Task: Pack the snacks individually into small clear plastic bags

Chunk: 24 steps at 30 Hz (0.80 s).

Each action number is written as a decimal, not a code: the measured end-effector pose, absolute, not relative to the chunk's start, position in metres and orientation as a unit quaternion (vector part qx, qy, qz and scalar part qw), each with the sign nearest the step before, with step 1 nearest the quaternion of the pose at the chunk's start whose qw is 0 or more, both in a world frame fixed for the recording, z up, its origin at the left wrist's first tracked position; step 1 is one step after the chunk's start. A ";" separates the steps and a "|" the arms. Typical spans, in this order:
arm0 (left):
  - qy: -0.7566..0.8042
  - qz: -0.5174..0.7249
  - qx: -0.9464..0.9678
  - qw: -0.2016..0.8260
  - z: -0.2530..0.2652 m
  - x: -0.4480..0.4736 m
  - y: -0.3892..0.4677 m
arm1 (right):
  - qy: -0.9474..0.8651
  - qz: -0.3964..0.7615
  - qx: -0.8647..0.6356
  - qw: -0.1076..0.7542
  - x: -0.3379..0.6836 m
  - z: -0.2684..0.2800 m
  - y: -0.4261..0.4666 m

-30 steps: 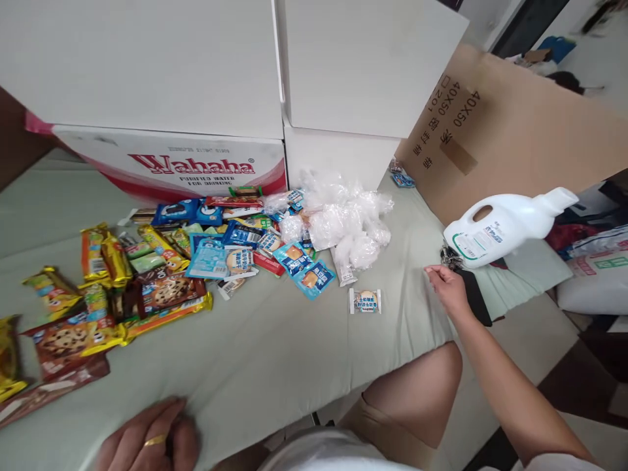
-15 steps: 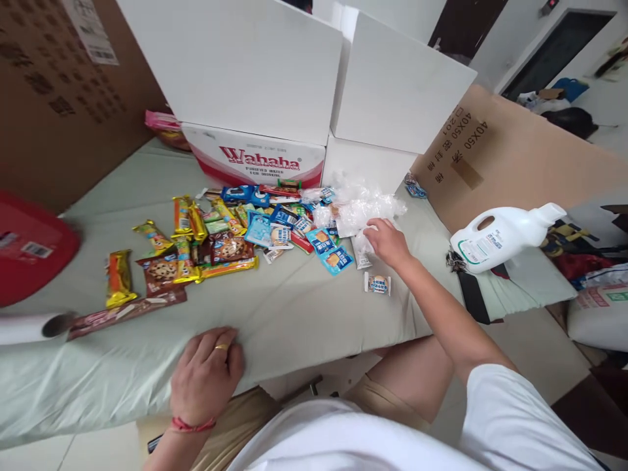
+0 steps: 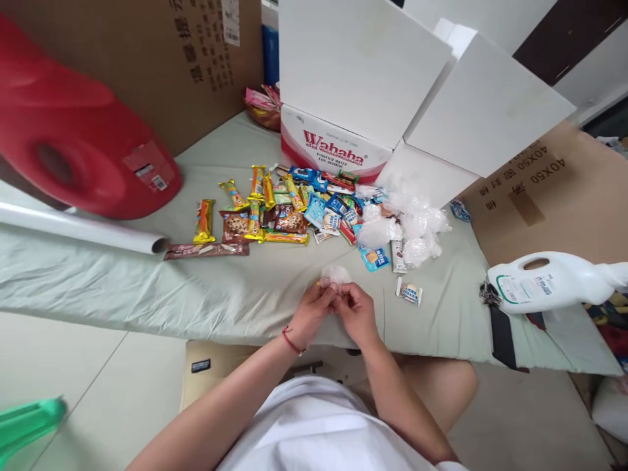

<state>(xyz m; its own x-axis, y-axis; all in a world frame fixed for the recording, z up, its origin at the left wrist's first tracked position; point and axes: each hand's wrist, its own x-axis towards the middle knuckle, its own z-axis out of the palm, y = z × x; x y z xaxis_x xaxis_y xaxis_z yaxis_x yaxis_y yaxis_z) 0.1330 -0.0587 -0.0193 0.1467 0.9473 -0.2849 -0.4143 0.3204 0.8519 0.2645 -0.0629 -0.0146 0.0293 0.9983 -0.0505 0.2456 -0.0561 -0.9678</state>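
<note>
In the head view, my left hand (image 3: pixel 309 313) and my right hand (image 3: pixel 358 315) meet over the front of the cloth-covered table. Both are closed, with the fingertips pinching a crumpled clear plastic bag (image 3: pixel 335 275) between them. Whether anything is inside it I cannot tell. Beyond, to the right, lies a heap of scrunched clear plastic bags (image 3: pixel 417 229). A small wrapped biscuit (image 3: pixel 409 292) rests alone to the right of my hands. Past the hands spread packaged snacks, among them a blue packet (image 3: pixel 373 258) and a brown cookie packet (image 3: pixel 289 219).
A white Wahaha carton (image 3: pixel 338 147) with raised flaps stands at the back. Cardboard sheets flank the table. On the left are a large red bottle (image 3: pixel 93 137) and a plastic-film roll (image 3: pixel 83 226). A white detergent jug (image 3: pixel 549 281) lies on its side at the right.
My right hand has come back from the bag heap with a clear plastic bag. My left hand has left its resting place and joined it. The head view has shifted left.
</note>
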 end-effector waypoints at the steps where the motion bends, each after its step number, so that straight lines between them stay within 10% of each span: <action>1: 0.421 0.505 0.302 0.691 -0.024 0.136 -0.056 | -0.517 0.475 -0.563 0.435 0.259 -0.018 -0.069; 24: 0.319 0.551 0.150 0.756 -0.034 0.110 -0.060 | -0.389 0.511 -0.552 0.532 0.313 0.001 -0.062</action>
